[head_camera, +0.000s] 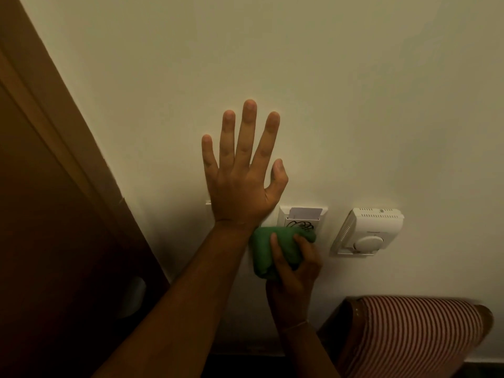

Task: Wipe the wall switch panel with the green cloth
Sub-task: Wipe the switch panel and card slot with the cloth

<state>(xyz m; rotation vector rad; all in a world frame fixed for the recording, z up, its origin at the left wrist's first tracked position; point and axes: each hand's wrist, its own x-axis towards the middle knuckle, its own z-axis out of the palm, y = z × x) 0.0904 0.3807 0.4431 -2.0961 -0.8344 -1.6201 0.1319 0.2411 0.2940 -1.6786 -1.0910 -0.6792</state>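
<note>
1. On the pale wall [327, 91], beside the brown door frame [54, 132], the left hand [240, 181] lies flat with its fingers spread apart, covering part of the white wall switch panel [275, 216].
2. The green cloth [268, 249] is bunched into a soft, matte wad; the right hand [294, 271] clamps it against the panel's lower part.
3. A key card [305, 213] stands in the panel's slot.
4. A white thermostat [368, 231] sits to the right, and what looks like a striped chair back [417, 336] sits below it.
</note>
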